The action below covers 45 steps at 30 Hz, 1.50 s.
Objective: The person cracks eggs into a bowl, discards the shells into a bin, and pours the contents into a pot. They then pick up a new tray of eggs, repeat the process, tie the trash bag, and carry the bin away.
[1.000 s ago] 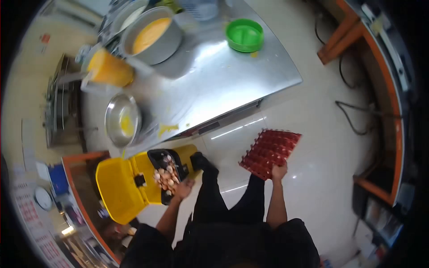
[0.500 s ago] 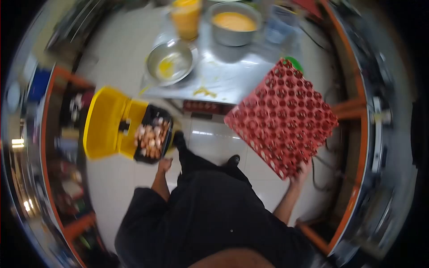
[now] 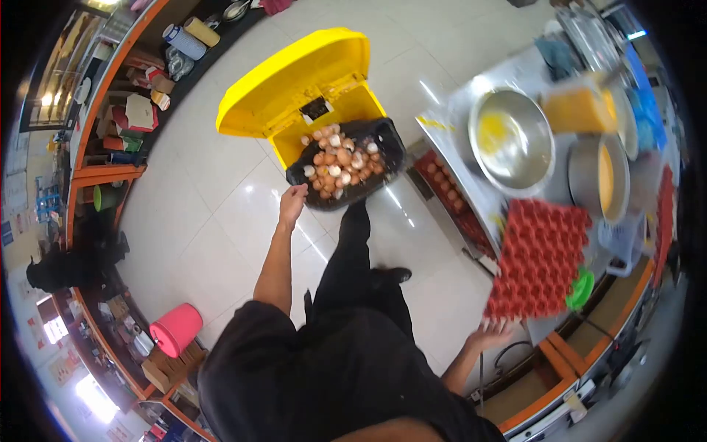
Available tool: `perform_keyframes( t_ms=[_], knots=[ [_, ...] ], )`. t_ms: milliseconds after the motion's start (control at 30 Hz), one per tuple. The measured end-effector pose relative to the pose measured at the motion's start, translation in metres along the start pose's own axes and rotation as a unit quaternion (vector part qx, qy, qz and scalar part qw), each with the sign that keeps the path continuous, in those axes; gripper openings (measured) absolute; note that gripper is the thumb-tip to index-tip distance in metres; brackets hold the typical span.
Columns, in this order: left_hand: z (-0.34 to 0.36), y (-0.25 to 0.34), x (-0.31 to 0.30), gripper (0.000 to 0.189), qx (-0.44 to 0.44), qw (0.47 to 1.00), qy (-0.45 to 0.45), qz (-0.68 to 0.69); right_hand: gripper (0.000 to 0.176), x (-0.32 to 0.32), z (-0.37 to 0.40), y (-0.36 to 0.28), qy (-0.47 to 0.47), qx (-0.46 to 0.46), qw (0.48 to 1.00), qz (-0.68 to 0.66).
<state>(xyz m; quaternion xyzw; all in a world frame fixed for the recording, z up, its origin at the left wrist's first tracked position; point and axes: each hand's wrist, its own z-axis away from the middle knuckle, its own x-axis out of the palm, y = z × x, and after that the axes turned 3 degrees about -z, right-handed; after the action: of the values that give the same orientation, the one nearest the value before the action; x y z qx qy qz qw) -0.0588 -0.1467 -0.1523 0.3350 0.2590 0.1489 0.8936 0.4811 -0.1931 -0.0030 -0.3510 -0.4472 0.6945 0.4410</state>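
Observation:
My right hand (image 3: 489, 337) is at the lower edge of a red egg tray (image 3: 540, 259), its fingers on the rim. The tray overlaps the near corner of the metal table (image 3: 458, 116) and shows empty cups. My left hand (image 3: 293, 205) is closed in a pinch on the edge of the black bin liner (image 3: 389, 136). This liner lines a yellow pedal bin (image 3: 294, 77) with its lid raised. Many cracked eggshells (image 3: 344, 156) fill the liner's mouth.
The table carries a steel bowl (image 3: 545, 151) with some yolk, a pot (image 3: 585, 177) of beaten egg, an orange-filled jug (image 3: 578, 112) and a clear plastic basket (image 3: 622, 239). A tray of eggs (image 3: 445, 188) sits beneath. A pink bucket (image 3: 177, 329) stands lower left.
My view has turned, so the bin now appears upper middle and the table at right. The red egg tray has moved from over the floor to the table's corner.

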Motion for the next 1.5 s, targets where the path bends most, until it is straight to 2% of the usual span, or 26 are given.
perform_keyframes(
  t_ms=[33,100,133,200,267,300,333,367,467,533,600,633,700,733,833,867,933,967,1067,1100,1133,1200,1267,1367,1433,1500],
  knots=[
    [-0.038,-0.004,-0.002,0.037,0.026,0.999,0.028,-0.015,0.039,-0.002,0.020,0.015,0.039,0.031,0.998,-0.028],
    [-0.083,0.024,0.004,0.037,0.055,0.992,0.103,-0.052,0.021,-0.032,0.041,0.069,-0.180,0.037,0.953,0.239],
    [-0.116,0.037,0.008,0.038,0.069,0.985,0.136,-0.075,0.015,0.008,0.097,0.076,-0.242,0.069,0.917,0.309],
    [-0.203,0.011,0.014,0.036,0.089,0.980,0.142,-0.112,0.009,0.130,0.146,0.108,-0.562,-0.035,0.748,0.350],
    [-0.249,0.013,0.018,0.041,-0.006,0.984,0.107,-0.142,0.016,0.255,0.161,0.178,-0.613,0.149,0.684,0.367],
    [-0.267,0.019,0.022,0.044,-0.049,0.982,0.089,-0.156,0.019,0.319,0.176,0.223,-0.659,-0.026,0.670,0.342],
    [-0.279,0.025,0.027,0.041,-0.048,0.988,0.051,-0.138,0.024,0.371,0.179,0.283,-0.685,-0.049,0.674,0.272],
    [-0.301,0.021,0.034,0.039,-0.044,0.992,0.021,-0.119,0.030,0.425,0.192,0.306,-0.695,-0.137,0.636,0.306],
    [-0.360,-0.014,0.054,0.031,-0.014,0.999,-0.047,-0.008,0.052,0.513,0.213,0.398,-0.647,-0.141,0.627,0.411],
    [-0.378,-0.043,0.072,0.026,0.003,0.995,-0.069,0.067,0.054,0.539,0.213,0.434,-0.666,-0.024,0.563,0.490],
    [-0.368,-0.060,0.077,0.021,0.043,0.984,-0.076,0.153,0.045,0.544,0.233,0.433,-0.606,-0.253,0.633,0.410],
    [-0.361,-0.069,0.072,0.018,0.056,0.980,-0.078,0.173,0.037,0.523,0.230,0.422,-0.692,-0.088,0.621,0.359],
    [-0.325,-0.072,0.068,0.014,0.083,0.980,-0.082,0.164,0.023,0.478,0.225,0.400,-0.721,0.278,0.562,0.295],
    [-0.310,-0.071,0.072,0.011,0.128,0.977,-0.085,0.149,0.021,0.488,0.219,0.427,-0.780,0.182,0.521,0.294],
    [-0.244,-0.047,0.083,0.013,0.271,0.958,-0.093,0.016,0.016,0.464,0.193,0.428,-0.807,-0.163,0.544,0.163],
    [-0.210,-0.024,0.085,0.011,0.334,0.933,-0.108,-0.079,0.015,0.457,0.181,0.414,-0.793,-0.133,0.552,0.222],
    [-0.148,-0.013,0.090,0.013,0.184,0.953,-0.195,-0.142,0.015,0.430,0.162,0.383,-0.753,-0.065,0.561,0.338],
    [-0.130,-0.012,0.095,0.009,0.185,0.933,-0.265,-0.160,0.016,0.426,0.156,0.372,-0.726,-0.103,0.578,0.359],
    [-0.113,0.012,0.088,0.013,0.356,0.899,-0.220,-0.126,0.020,0.436,0.150,0.343,-0.653,-0.181,0.622,0.393],
    [-0.114,0.028,0.079,0.012,0.161,0.974,-0.128,-0.097,0.022,0.447,0.156,0.337,-0.644,-0.175,0.632,0.394],
    [-0.142,0.024,0.072,0.013,0.164,0.982,-0.081,0.045,0.024,0.458,0.163,0.337,-0.635,-0.167,0.642,0.397],
    [-0.205,0.026,0.052,0.025,0.087,0.989,0.082,-0.093,0.033,0.484,0.185,0.356,-0.663,-0.229,0.630,0.334],
    [-0.298,-0.032,0.046,0.035,-0.021,0.970,0.110,-0.215,0.061,0.511,0.199,0.400,-0.674,-0.329,0.557,0.356],
    [-0.373,-0.095,0.054,0.041,-0.062,0.994,-0.054,-0.067,0.091,0.530,0.217,0.431,-0.675,-0.261,0.478,0.498],
    [-0.391,-0.113,0.067,0.039,-0.052,0.997,-0.057,0.011,0.093,0.527,0.214,0.453,-0.687,-0.160,0.477,0.525],
    [-0.419,-0.110,0.083,0.038,-0.054,0.996,-0.055,0.044,0.078,0.518,0.213,0.461,-0.684,-0.167,0.494,0.511]
  ],
)
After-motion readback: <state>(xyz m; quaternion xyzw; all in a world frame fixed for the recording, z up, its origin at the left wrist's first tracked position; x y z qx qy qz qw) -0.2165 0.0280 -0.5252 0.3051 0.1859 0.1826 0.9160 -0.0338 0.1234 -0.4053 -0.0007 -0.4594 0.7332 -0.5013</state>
